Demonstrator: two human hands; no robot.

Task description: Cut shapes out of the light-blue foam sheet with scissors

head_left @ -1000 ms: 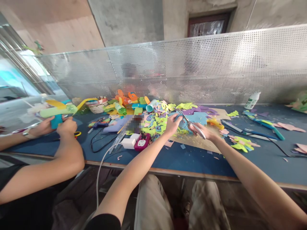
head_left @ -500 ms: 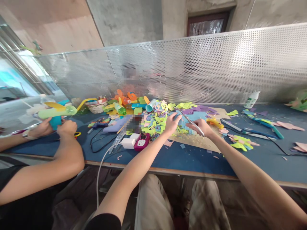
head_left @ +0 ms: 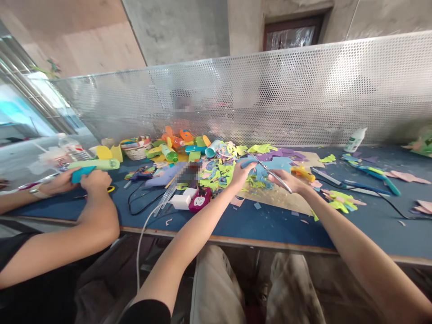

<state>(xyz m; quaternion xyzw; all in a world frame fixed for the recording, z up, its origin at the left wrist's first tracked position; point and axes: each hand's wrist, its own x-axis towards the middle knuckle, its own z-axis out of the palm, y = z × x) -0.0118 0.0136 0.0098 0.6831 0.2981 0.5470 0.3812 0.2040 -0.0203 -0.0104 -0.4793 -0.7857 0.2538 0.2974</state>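
A blue foam piece (head_left: 249, 162) is pinched in the left hand (head_left: 240, 175) above the scrap pile (head_left: 219, 173) at mid-table. Scissors (head_left: 269, 170) are gripped in the right hand (head_left: 287, 181), blades at its edge. Cutting is judged in hand, and a steady hold is called for.

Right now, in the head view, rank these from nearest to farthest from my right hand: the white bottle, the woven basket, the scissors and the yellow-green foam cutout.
1. scissors, held in the right hand.
2. yellow-green foam cutout, just to its right.
3. white bottle, farther right, at the back.
4. woven basket, far left, beyond the left hand gripping blue foam.
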